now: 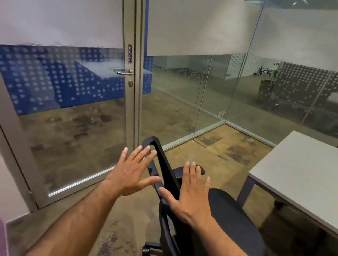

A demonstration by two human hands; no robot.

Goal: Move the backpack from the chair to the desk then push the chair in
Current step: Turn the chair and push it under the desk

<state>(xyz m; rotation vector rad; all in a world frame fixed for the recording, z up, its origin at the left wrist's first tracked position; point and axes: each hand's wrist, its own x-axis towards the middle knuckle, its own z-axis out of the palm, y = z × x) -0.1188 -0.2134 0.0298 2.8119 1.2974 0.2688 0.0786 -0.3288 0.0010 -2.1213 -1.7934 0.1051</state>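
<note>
A black office chair stands in front of me, its dark seat turned toward the grey desk on the right. Nothing lies on the seat, and no backpack shows anywhere in view. My left hand hovers with fingers spread just left of the chair's backrest top. My right hand is also spread flat, over the backrest's upper edge near the armrest. Neither hand holds anything. I cannot tell if the palms touch the backrest.
A glass door with a metal handle and a PULL label is on the left. Glass partitions close off the far side. Carpeted floor lies between the chair and the glass. A purple wall corner stands at the lower left.
</note>
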